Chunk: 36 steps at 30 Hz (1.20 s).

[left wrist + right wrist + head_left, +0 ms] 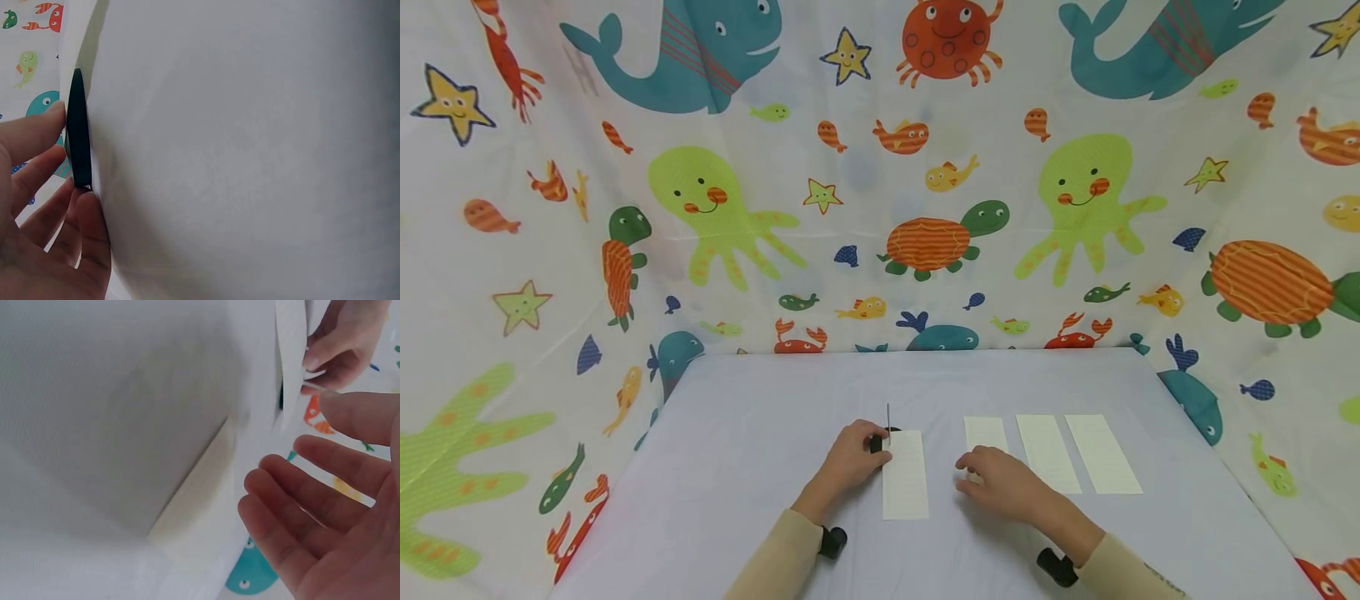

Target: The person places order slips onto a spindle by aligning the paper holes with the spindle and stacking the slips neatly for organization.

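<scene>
Head view: I see left hand [850, 458] pinching small dark tool [877, 442] at top edge of paper strip [905, 475] on tabletop [737, 433]; right hand [1000, 483] relaxed, empty, resting by three more strips [1048, 454].

Left wrist: grip of fingers [37, 134] and thumb around tool [78, 131], upright.

Right wrist: fingers [300, 487] straight, holding nothing.

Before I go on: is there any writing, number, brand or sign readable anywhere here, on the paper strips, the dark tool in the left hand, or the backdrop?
None can be read.
Paper strips: blank on the sides that show.
Dark tool pinched by the left hand: no marking visible.
Backdrop: cartoon sea animals only, no lettering.
Right sleeve: faint dark marks, too small to read.
</scene>
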Each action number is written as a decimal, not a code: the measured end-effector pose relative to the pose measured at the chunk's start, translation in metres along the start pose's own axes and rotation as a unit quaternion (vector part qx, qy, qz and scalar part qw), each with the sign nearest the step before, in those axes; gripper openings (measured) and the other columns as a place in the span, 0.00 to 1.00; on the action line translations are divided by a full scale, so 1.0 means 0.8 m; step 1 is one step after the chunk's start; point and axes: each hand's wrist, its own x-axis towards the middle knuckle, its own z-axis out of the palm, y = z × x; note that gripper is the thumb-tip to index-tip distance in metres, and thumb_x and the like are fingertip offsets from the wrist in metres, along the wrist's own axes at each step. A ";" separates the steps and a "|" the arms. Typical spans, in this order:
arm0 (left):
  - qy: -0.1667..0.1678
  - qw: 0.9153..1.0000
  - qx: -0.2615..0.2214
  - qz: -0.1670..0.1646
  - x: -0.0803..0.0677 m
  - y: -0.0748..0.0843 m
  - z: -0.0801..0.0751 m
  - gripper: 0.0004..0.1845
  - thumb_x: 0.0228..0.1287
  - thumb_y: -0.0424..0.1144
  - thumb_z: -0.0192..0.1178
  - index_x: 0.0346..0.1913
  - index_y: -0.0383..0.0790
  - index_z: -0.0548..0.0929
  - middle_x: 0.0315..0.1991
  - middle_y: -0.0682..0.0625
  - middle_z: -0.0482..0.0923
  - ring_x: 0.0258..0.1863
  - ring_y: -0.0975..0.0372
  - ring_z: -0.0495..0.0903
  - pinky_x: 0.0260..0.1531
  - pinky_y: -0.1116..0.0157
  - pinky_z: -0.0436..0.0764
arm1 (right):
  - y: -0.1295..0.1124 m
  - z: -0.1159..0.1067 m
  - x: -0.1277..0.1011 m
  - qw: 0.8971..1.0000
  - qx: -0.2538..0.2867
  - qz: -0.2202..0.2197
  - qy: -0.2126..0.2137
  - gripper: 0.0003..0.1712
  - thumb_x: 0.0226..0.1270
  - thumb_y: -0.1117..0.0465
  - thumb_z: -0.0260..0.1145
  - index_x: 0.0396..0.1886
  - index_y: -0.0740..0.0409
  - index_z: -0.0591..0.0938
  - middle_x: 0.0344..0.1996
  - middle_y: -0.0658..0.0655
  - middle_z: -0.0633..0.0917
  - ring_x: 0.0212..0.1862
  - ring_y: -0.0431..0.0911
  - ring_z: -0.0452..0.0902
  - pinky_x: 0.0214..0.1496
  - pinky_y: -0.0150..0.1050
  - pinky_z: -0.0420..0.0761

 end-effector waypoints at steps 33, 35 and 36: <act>0.005 1.000 -0.001 0.003 -0.003 0.004 0.000 0.17 0.62 0.37 0.71 0.52 0.39 0.85 0.57 0.41 0.78 0.54 0.50 0.77 0.59 0.47 0.76 | 0.086 -0.016 0.005 0.990 -0.133 0.012 0.037 0.30 0.64 0.53 0.73 0.60 0.65 0.79 0.56 0.65 0.78 0.59 0.60 0.73 0.61 0.57 0.76; 0.005 1.000 -0.004 0.002 -0.003 0.004 -0.001 0.17 0.62 0.37 0.72 0.52 0.39 0.85 0.57 0.41 0.78 0.54 0.50 0.77 0.59 0.47 0.76 | 0.088 -0.014 0.005 0.990 -0.132 0.008 0.040 0.30 0.64 0.53 0.73 0.60 0.66 0.79 0.55 0.64 0.78 0.58 0.60 0.72 0.60 0.56 0.76; 0.005 1.000 -0.005 0.002 -0.003 0.004 -0.001 0.17 0.62 0.37 0.72 0.52 0.39 0.85 0.57 0.41 0.78 0.54 0.49 0.77 0.59 0.47 0.76 | 0.089 -0.013 0.005 0.990 -0.134 0.007 0.041 0.30 0.65 0.53 0.73 0.60 0.66 0.79 0.55 0.64 0.77 0.58 0.59 0.72 0.59 0.55 0.77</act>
